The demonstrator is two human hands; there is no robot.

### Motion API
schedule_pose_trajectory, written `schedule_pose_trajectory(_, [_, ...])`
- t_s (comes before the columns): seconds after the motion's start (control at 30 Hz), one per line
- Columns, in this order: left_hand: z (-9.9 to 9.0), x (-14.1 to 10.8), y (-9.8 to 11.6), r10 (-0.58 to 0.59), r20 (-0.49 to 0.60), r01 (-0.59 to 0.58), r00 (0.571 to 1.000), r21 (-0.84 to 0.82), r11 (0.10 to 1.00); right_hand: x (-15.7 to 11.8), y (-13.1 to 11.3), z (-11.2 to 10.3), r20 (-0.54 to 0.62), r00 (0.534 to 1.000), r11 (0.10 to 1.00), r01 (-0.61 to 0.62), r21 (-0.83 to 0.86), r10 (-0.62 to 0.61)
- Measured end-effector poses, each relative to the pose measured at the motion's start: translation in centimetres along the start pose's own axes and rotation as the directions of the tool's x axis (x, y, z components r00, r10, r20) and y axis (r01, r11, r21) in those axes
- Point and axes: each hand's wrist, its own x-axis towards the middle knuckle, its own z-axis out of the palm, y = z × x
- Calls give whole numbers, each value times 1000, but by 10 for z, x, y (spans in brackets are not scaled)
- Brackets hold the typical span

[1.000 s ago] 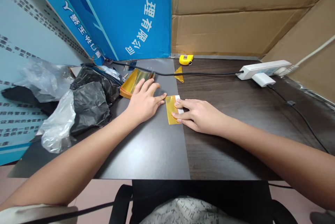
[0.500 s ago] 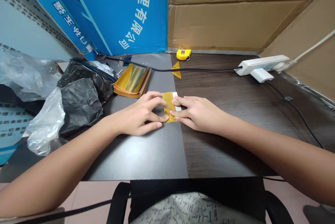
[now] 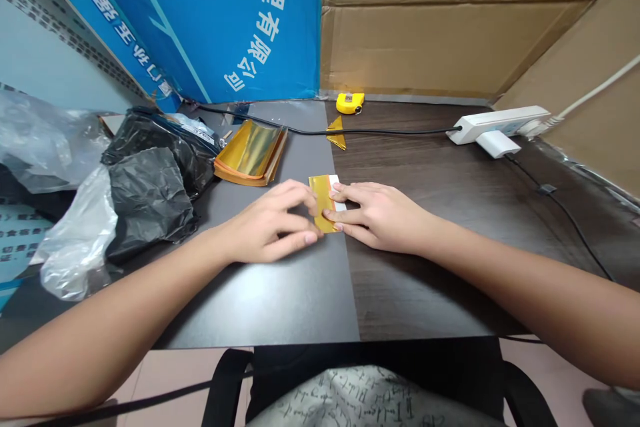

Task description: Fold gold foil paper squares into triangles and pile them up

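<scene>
A small folded gold sheet (image 3: 321, 203) with an orange stripe and a white strip (image 3: 339, 199) along its right side lies flat on the desk in front of me. My right hand (image 3: 377, 215) rests over its right part, fingers spread and fingertips pressing the white strip and the gold. At the left edge of the gold sheet is my left hand (image 3: 278, 222), its fingers bent and apart, the tips at or just over the edge. I cannot tell whether they touch it.
A stack of gold sheets (image 3: 250, 152) lies at the back left, beside crumpled black plastic bags (image 3: 150, 187). Further back are a folded gold triangle (image 3: 337, 134) and a yellow tape measure (image 3: 350, 103). A black cable (image 3: 390, 131) runs to a white power strip (image 3: 503, 123).
My left hand has drawn back slightly to the left, and more of the gold sheet's left side shows. My right hand stays on the sheet.
</scene>
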Motion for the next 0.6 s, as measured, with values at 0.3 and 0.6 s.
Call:
schedule_pose_trajectory(0.3, [18,8,1,-454,-35,444,890,284,850,1,-22,-12,41,991,982,-121,-148,129])
schedule_pose_trajectory(0.6, [11,33,17,-639,67,550,766,446,706,8,-7,-2,7,988,973,-154,170,155])
